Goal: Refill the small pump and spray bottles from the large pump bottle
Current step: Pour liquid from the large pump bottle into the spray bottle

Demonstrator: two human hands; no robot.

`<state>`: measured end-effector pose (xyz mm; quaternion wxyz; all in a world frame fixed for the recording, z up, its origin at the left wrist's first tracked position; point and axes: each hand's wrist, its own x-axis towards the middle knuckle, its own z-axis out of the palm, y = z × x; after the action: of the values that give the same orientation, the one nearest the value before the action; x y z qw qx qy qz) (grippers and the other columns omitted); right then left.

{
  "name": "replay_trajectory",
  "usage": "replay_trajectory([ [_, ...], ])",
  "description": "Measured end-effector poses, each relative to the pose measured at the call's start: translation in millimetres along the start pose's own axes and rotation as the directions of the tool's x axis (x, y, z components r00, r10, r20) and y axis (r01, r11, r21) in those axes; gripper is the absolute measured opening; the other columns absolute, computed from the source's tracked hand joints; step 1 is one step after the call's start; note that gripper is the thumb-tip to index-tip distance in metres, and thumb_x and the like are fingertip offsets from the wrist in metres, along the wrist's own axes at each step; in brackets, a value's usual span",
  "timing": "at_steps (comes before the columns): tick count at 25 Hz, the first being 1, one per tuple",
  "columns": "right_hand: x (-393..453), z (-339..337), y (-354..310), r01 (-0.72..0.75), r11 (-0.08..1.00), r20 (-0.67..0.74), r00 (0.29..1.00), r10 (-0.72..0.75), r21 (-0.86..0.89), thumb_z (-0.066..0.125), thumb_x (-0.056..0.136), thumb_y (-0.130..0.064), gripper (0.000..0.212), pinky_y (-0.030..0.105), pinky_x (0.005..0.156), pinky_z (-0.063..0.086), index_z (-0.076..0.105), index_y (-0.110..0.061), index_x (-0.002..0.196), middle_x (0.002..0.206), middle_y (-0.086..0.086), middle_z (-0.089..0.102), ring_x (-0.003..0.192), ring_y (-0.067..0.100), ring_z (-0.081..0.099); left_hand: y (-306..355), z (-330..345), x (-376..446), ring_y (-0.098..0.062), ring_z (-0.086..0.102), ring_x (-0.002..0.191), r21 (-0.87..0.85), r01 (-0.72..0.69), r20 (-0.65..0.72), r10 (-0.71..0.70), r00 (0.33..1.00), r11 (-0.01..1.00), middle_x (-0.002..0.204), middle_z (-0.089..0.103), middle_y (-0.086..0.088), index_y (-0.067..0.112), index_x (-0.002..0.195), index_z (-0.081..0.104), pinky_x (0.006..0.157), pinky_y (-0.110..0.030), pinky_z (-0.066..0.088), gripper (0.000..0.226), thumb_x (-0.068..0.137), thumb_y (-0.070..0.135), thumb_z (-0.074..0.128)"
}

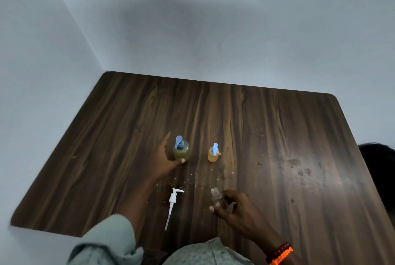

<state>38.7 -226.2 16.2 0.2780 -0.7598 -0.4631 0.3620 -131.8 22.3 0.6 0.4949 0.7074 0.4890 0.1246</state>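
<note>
On the dark wood-grain table (277, 136), the large round pump bottle of clear plastic, holding greenish-amber liquid and topped with a pale blue pump head (181, 151), stands upright near the middle, and the left hand (165, 157) is wrapped about its left and near side, thumb pressed on the front of the base, fingers spread round behind. Just to its right, apart from it, stands the small pump bottle of amber liquid with its own pale blue head (213, 154), untouched. Nearer the person, the right hand (232, 206) is closed on a small clear, cap-less bottle (216, 195), which looks almost empty and is tilted, its open neck pointing up and away. A white pump head with its long dip tube (172, 204) lies flat on the table between the two forearms; small specks and drops mark the wood around it. The large bottle is likely the heaviest item, with stiff, smooth walls that may be slippery from spilled liquid, so a full wrap round the belly seems the safest hold. The small clear bottle is light and easily tipped, best pinched by its body with the neck left free.
</note>
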Motion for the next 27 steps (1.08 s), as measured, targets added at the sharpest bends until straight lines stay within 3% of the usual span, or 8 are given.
replay_trajectory([
  [3, -0.3, -2.1, -0.5, -0.01, 1.0, -0.005, 1.0, 0.01, 0.016, 0.071, 0.086, -0.06, 0.028, 0.019, 0.066, 0.052, 0.071, -0.032, 0.09, 0.087, -0.008, 0.072, 0.083, 0.005, 0.067, 13.8, -3.8, 20.2, -0.024, 0.045, 0.148, 0.084, -0.069, 0.129, 0.058, 0.99, 0.994, 0.159, 0.048, -0.008, 0.02, 0.164, 0.024, 0.126, -0.045, 0.034, 0.112, 0.075, 0.007, 0.092],
  [5, -0.2, -5.2, -0.7, -0.013, 1.0, -0.025, 1.0, 0.014, 0.013, 0.071, 0.087, -0.059, 0.029, 0.02, 0.067, 0.051, 0.071, -0.03, 0.09, 0.086, -0.006, 0.072, 0.084, 0.005, 0.067, 16.7, 1.5, 22.2, -0.026, 0.051, 0.144, 0.081, -0.07, 0.151, 0.057, 0.987, 0.994, 0.151, 0.054, -0.008, 0.016, 0.161, 0.032, 0.124, -0.04, 0.036, 0.101, 0.078, 0.002, 0.088],
  [10, -2.9, -8.0, 0.2, -0.047, 0.999, -0.039, 0.998, 0.048, 0.013, 0.072, 0.088, -0.057, 0.028, 0.023, 0.067, 0.051, 0.071, -0.029, 0.09, 0.086, -0.003, 0.072, 0.082, 0.009, 0.067, 14.9, 28.5, 5.6, -0.024, 0.063, 0.125, -0.029, -0.01, -0.023, 0.01, 1.0, 1.0, 0.13, 0.067, -0.009, 0.005, 0.143, 0.054, 0.114, -0.037, 0.046, 0.074, 0.08, 0.018, 0.09],
  [16, -1.5, -5.0, -4.4, -0.054, 0.998, -0.021, 0.998, 0.054, 0.014, 0.069, 0.087, -0.062, 0.028, 0.018, 0.066, 0.05, 0.07, -0.034, 0.091, 0.088, -0.009, 0.072, 0.086, 0.004, 0.067, -7.2, 43.7, -11.2, -0.023, 0.063, 0.125, 0.133, -0.107, -0.156, 0.128, 0.98, 0.985, 0.131, 0.066, -0.008, 0.008, 0.142, 0.054, 0.107, -0.029, 0.045, 0.083, 0.075, 0.042, 0.091],
  [19, -2.9, -4.5, -2.7, -0.062, 0.998, -0.036, 0.997, 0.063, 0.016, 0.07, 0.087, -0.061, 0.029, 0.019, 0.069, 0.051, 0.07, -0.032, 0.088, 0.087, -0.01, 0.071, 0.085, 0.004, 0.066, -21.5, 44.1, -13.0, -0.023, 0.06, 0.127, 0.054, -0.048, -0.147, 0.055, 0.988, 0.997, 0.137, 0.06, -0.009, 0.016, 0.149, 0.048, 0.108, -0.032, 0.045, 0.088, 0.075, 0.036, 0.092],
  [23, -4.0, -5.2, -5.1, -0.042, 0.999, -0.023, 0.999, 0.043, 0.018, 0.069, 0.087, -0.061, 0.031, 0.024, 0.071, 0.053, 0.07, -0.03, 0.09, 0.089, -0.007, 0.071, 0.084, 0.008, 0.067, -27.5, 41.1, -2.4, -0.026, 0.067, 0.122, -0.081, 0.011, -0.071, -0.017, 0.997, 0.997, 0.131, 0.07, -0.009, 0.012, 0.137, 0.06, 0.111, -0.05, 0.053, 0.072, 0.074, 0.025, 0.094],
  [27, -5.1, -10.6, -10.2, -0.024, 0.999, -0.025, 0.999, 0.025, 0.029, 0.069, 0.091, -0.056, 0.027, 0.02, 0.073, 0.052, 0.07, -0.03, 0.096, 0.094, -0.009, 0.07, 0.087, 0.005, 0.065, -24.8, 37.8, -2.9, -0.017, 0.074, 0.106, -0.216, 0.056, -0.013, -0.06, 0.998, 0.975, 0.114, 0.077, -0.002, 0.021, 0.121, 0.067, 0.097, -0.042, 0.061, 0.056, 0.072, 0.027, 0.095],
])
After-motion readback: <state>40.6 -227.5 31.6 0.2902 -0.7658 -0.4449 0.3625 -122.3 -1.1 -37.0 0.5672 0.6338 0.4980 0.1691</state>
